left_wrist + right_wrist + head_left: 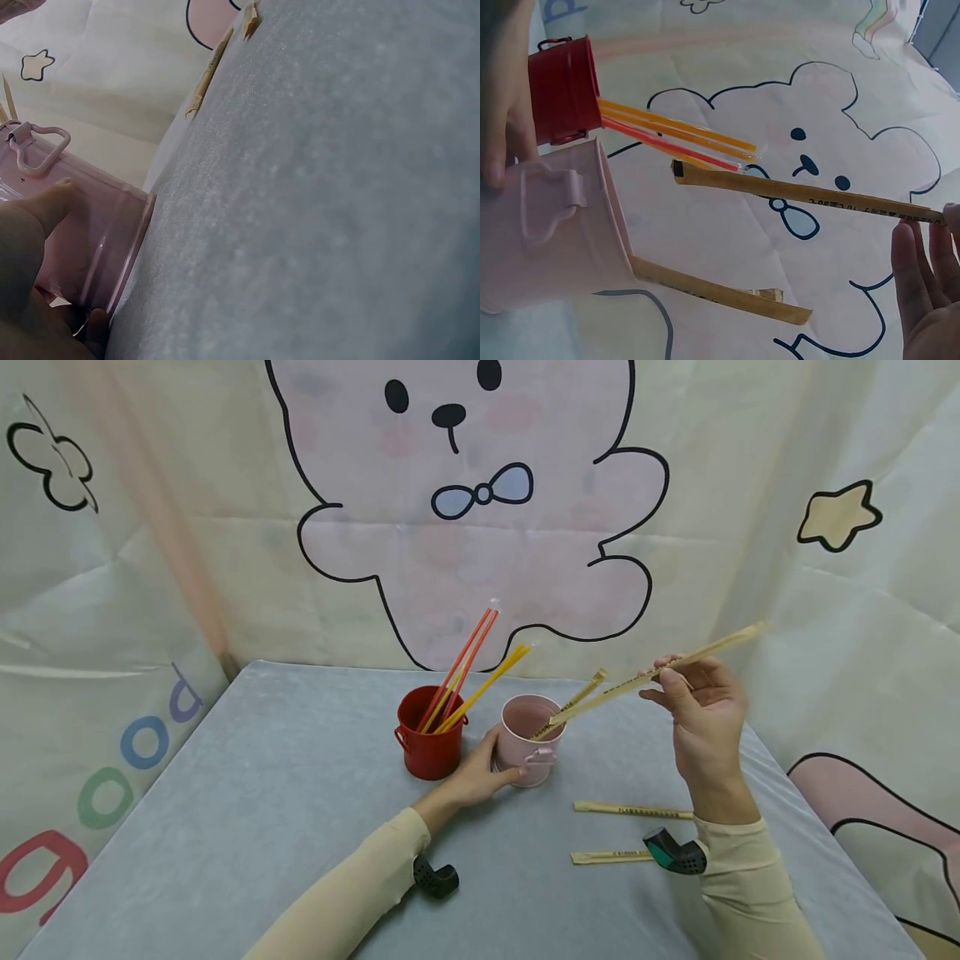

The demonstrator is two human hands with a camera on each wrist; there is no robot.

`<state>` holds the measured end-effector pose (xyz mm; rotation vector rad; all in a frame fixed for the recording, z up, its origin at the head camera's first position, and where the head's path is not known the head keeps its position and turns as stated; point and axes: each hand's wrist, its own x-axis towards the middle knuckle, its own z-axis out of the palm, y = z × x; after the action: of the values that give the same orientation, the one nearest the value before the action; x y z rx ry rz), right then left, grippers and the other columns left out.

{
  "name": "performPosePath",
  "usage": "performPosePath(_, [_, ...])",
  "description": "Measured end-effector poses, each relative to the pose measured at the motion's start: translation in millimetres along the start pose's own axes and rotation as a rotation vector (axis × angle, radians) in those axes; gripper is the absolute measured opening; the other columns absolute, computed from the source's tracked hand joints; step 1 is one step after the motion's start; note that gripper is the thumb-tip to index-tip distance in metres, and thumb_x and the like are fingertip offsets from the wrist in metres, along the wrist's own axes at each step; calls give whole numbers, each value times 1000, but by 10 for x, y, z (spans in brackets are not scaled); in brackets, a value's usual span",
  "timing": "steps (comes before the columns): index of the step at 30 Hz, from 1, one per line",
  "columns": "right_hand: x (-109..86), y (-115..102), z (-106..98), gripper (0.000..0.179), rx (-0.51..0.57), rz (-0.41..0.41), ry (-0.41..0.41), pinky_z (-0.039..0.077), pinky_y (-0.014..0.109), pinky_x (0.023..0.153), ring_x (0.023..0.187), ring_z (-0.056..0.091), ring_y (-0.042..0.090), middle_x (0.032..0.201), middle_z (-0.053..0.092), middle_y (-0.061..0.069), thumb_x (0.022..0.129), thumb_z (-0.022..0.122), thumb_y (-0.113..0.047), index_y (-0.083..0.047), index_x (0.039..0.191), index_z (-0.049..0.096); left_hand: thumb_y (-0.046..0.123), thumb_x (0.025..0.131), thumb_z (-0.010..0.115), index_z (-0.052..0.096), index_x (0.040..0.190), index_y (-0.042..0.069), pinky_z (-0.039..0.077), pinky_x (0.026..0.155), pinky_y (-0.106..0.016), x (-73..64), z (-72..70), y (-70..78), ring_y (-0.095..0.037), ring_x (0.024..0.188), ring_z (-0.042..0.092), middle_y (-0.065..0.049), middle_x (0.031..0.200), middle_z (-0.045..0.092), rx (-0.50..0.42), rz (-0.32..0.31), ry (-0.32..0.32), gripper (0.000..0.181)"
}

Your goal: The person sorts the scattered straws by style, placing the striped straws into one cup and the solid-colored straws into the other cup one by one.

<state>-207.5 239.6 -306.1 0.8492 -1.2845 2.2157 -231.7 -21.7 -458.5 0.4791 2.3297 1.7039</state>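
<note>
My left hand [472,774] grips the side of a small pink bucket [522,750], its thumb across the front, seen also in the left wrist view. My right hand [701,710] pinches a long straw in a tan paper wrapper [645,677] between thumb and fingers. That straw slants down to the left, its lower end at the bucket's mouth; in the right wrist view this end [697,175] is apart from the rim. Inside the pink bucket lean other paper-wrapped straws [727,291], their tops sticking out; how many is unclear.
Left of the pink bucket stands a red bucket [430,757] with several red and yellow straws [491,685] in it. Two more wrapped straws, one farther [630,809] and one nearer [611,857], lie on the grey cloth by my right forearm. A printed curtain hangs behind.
</note>
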Motion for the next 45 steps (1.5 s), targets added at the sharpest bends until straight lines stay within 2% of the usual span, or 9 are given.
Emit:
performPosePath(4, [-4,35,-18,24,-28,47,-32,63,30,71,86,74,21,97,73,12,91,50,25,11,105,64,29,93,73,22,160,21,22,127,-51,12,-4,-19,-23,155,27,-3,165,32,13,2,1,84])
performPosePath(8, [-15,77,-39,24,-93,100,-18,62,28,70,84,74,18,96,73,9,92,52,23,6,101,66,30,93,73,22,160,22,23,127,-50,19,-6,-22,-22,154,28,-2,164,33,19,-5,1,85])
performPosePath(19, [-71,315,-158,15,-257,305,94,62,26,67,78,74,12,85,72,1,95,61,8,-6,94,65,31,93,74,22,160,22,22,127,-51,12,6,-42,-22,155,27,-2,165,32,25,-13,-5,86])
performPosePath(26, [-93,461,-227,9,-348,377,43,62,26,71,82,74,9,87,71,-2,96,63,2,-7,95,63,30,93,73,22,160,21,21,127,-52,7,2,-26,-24,155,26,-4,165,31,3,-1,-5,85])
performPosePath(36, [-102,561,-283,6,-365,449,-32,62,26,75,86,75,9,92,75,-4,97,63,-2,-8,99,65,29,93,73,23,160,19,20,127,-51,20,-3,-18,-24,155,26,-5,165,32,14,22,3,84])
performPosePath(41, [-114,583,-311,9,-396,541,-52,62,25,74,83,75,8,90,75,-7,99,62,-4,-12,99,63,28,93,73,24,160,19,21,127,-51,15,-1,-17,-24,155,26,-5,165,32,10,25,1,83])
performPosePath(45, [-112,611,-333,2,-488,632,-112,62,24,75,81,76,8,89,76,-8,100,63,-10,-9,101,62,28,93,73,23,160,19,21,127,-51,2,-12,1,-24,155,26,-5,165,32,10,18,2,84])
